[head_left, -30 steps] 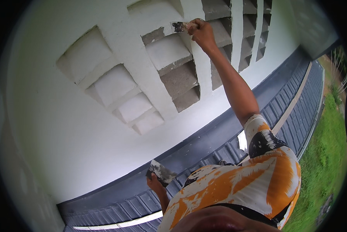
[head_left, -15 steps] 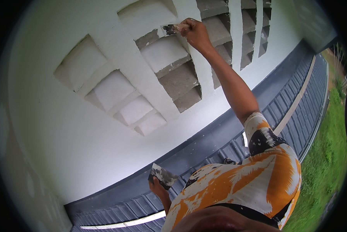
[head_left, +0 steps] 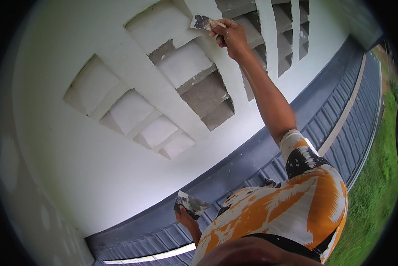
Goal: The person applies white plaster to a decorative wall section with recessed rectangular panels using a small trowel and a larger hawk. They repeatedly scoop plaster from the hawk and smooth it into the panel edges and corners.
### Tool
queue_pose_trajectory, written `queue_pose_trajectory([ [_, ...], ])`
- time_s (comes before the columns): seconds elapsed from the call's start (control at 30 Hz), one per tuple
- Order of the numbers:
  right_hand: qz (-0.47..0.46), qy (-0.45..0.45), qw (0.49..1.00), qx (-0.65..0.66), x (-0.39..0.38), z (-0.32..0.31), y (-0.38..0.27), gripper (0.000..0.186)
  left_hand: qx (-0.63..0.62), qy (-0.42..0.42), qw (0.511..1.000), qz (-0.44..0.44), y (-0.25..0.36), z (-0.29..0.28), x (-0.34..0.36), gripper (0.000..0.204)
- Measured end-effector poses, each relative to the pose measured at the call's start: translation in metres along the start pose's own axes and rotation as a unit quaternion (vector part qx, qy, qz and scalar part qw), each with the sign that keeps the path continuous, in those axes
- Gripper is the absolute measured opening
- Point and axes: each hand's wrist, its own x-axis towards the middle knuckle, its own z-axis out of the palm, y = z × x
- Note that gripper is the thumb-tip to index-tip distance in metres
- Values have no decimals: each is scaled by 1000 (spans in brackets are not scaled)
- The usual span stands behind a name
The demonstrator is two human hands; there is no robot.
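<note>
My right hand [head_left: 230,35] is raised at the upper middle, closed round a small putty knife [head_left: 201,22] with dark and pale smears on its blade, beside the upper recesses in the white wall [head_left: 106,159]. The recesses run in columns, some pale [head_left: 183,64] and some bare grey cement [head_left: 199,91]. My left hand [head_left: 182,215] is low in the middle, gripping a flat dark plate [head_left: 191,205] smeared with pale paste.
A dark ribbed tiled roof [head_left: 340,124] with a metal flashing [head_left: 216,164] runs along the wall's foot, curving to the right. Green grass [head_left: 380,159] lies beyond the roof edge. A mottled grey wall [head_left: 30,199] stands at the left.
My right hand and the knife have risen slightly, the blade shifting upward to beside the top pale recess. The view has turned a little, and my left hand with the plate appears slightly lower and rightward.
</note>
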Motion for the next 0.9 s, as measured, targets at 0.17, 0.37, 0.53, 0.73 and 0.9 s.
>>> queue_pose_trajectory([
  [0.17,22,91,994,58,-8,3,17,8,33,-2,999,21,13,16,1,29],
  [0.37,5,126,991,-51,-51,-3,35,7,31,-2,999,19,7,17,-14,29],
  [0.53,-113,-58,976,-177,-45,41,31,12,10,-12,1000,12,-4,13,1,28],
  [0.73,-214,115,892,-382,1,21,27,18,33,-1,999,21,13,24,-8,28],
  [0.9,-141,179,958,-171,-9,-24,19,19,67,14,998,11,0,4,-22,28],
])
